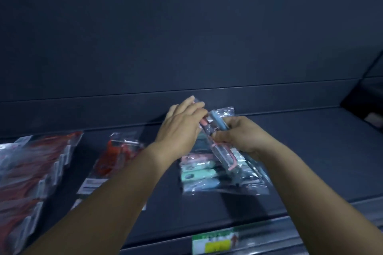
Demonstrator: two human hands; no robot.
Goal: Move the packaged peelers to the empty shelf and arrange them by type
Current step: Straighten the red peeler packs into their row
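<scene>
Two clear plastic packets are up in the person's hands above the dark shelf (310, 151): a pink-handled peeler packet (222, 151), slanting from upper left to lower right, and a blue-handled peeler packet (219, 121) just behind it. The right hand (241, 135) is clenched around both packets at their middle, thumb on the near side. The left hand (182, 126) lies against the upper end of the pink one, fingers spread over its top edge; whether it truly pinches the packet I cannot tell.

Directly beneath the grip, flat on the shelf, sits a stack of pastel peeler packets (207, 174), pink, mint and pale blue handles showing; their exact number is blurred, at least four.

To the left of the grip, past the left forearm, lies a small pile of red peeler packets (116, 157), perhaps two, each with a white label at the near end. Farther left still, at the frame's edge, a larger overlapping row of red packets (35, 170) fans toward the shelf front, too smeared to count.

Below the grip, on the shelf's front rail, a green and yellow price tag (215, 241) is clipped.
</scene>
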